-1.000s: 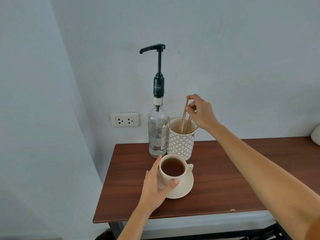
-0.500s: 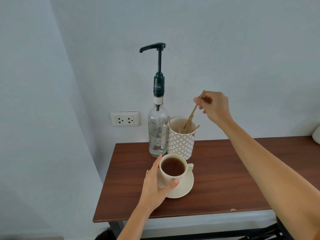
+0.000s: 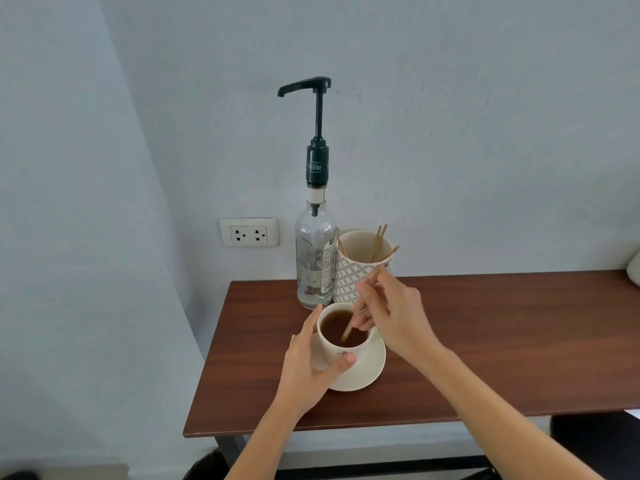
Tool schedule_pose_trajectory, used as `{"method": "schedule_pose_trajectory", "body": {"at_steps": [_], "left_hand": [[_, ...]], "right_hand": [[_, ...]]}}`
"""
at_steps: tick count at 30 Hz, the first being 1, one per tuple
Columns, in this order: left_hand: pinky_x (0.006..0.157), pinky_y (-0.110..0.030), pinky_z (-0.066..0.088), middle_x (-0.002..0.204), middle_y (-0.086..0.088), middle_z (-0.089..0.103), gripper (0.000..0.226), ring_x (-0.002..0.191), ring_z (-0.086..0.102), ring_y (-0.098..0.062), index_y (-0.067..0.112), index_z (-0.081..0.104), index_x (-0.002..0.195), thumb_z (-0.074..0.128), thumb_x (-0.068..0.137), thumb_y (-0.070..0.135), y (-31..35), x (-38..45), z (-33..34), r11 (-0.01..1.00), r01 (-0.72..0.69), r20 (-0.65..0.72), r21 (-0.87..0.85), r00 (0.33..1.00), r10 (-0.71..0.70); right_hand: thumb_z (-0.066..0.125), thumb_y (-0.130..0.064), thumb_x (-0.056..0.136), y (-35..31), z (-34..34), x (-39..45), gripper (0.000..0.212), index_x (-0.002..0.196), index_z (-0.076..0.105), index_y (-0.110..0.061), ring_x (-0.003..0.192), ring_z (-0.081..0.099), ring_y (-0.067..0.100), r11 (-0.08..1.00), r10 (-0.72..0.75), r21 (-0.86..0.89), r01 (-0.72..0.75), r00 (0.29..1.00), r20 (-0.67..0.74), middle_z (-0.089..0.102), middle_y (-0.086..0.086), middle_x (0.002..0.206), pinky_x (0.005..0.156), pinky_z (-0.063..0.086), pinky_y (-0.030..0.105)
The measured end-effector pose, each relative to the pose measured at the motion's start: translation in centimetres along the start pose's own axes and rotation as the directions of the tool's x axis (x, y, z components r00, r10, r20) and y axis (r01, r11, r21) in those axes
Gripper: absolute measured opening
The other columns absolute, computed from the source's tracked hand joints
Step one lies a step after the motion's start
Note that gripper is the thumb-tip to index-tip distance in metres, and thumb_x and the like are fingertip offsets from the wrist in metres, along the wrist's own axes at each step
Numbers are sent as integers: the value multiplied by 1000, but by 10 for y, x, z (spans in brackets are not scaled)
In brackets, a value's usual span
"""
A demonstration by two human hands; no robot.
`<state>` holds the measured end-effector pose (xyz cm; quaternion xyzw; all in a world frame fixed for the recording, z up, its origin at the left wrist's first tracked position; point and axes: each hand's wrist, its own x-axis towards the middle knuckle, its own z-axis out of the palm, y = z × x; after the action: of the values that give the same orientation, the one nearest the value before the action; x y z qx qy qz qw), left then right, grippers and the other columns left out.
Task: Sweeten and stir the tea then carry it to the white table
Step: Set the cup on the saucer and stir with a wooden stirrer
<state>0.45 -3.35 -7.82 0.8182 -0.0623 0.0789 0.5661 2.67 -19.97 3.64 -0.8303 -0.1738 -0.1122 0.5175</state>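
Observation:
A cream cup of dark tea (image 3: 341,344) stands on a matching saucer (image 3: 372,370) near the left end of a brown wooden table (image 3: 485,348). My left hand (image 3: 311,367) wraps around the cup's left side, thumb on its front. My right hand (image 3: 394,313) pinches a thin wooden stir stick (image 3: 353,322) whose lower end dips into the tea. Behind the cup stand a clear syrup bottle with a tall black pump (image 3: 316,237) and a patterned holder (image 3: 353,268) with several more sticks.
A wall socket (image 3: 248,232) sits left of the bottle on the grey wall. The table's front edge runs just below the saucer. Part of a white object (image 3: 634,268) shows at the far right edge.
My right hand has pulled a stick out of the holder, brought it down and toward me, and put its tip into the tea. My left hand has stayed on the cup.

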Motion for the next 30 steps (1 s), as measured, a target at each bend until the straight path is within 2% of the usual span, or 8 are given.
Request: {"method": "schedule_pose_trajectory", "body": {"at_steps": [4,9,12,14,16,22,27,30], "left_hand": [[123,-58,26,139,46,45,81,142,42,-3,75,26,135,72,68,79,3,-1,-2,1000,-3,12,8,1000,3],[122,-54,31,141,40,49,86,141,44,-3,62,31,143,74,70,76,4,-2,-2,1000,8,-2,-10,1000,-8],[122,-55,31,141,39,49,90,141,45,-5,57,31,147,74,70,76,3,-1,-2,1000,11,3,-11,1000,-11],[123,-57,28,139,44,48,87,141,44,-4,65,29,142,72,68,80,4,-1,-2,1000,8,14,1,1000,-8],[123,-58,27,137,47,46,85,142,44,-4,70,27,139,70,66,82,5,-1,-2,1000,12,17,10,1000,-12],[118,-53,38,141,29,55,90,139,47,-9,58,33,144,74,67,78,5,-1,-2,1000,25,2,-15,1000,-25],[117,-52,39,140,28,56,90,138,48,-10,59,33,144,73,66,80,5,-2,-2,1000,22,2,-13,1000,-22],[118,-52,38,140,29,56,87,138,48,-8,63,33,141,74,66,79,7,-2,-2,1000,18,-3,-11,1000,-18]], "right_hand": [[53,-21,102,1,12,13,22,89,54,-2,61,75,12,1000,-19,-19,18,999,-44,72,12,74,61,64,34],[49,-24,102,16,-3,14,25,82,49,-8,52,63,30,953,-152,-273,133,987,-50,63,11,60,56,54,49],[50,-18,102,15,4,6,24,83,51,-4,51,69,23,989,-47,-142,41,998,-39,69,12,61,55,60,41],[52,-17,102,10,13,6,22,86,55,-3,56,74,19,1000,23,9,-23,999,-27,73,14,67,57,64,35],[53,-19,102,7,17,11,21,88,58,-4,61,76,18,999,18,42,-16,999,-47,72,15,73,61,65,34],[48,-27,102,17,0,15,26,82,50,-11,52,59,30,945,-120,-313,98,991,-52,62,9,58,57,53,50],[52,-19,102,10,17,5,21,86,59,-7,58,74,21,996,87,0,-87,996,-33,73,13,70,62,64,42],[52,-21,102,13,13,10,19,88,60,-12,61,73,22,995,54,-82,-65,990,-130,70,11,69,65,63,41]]}}
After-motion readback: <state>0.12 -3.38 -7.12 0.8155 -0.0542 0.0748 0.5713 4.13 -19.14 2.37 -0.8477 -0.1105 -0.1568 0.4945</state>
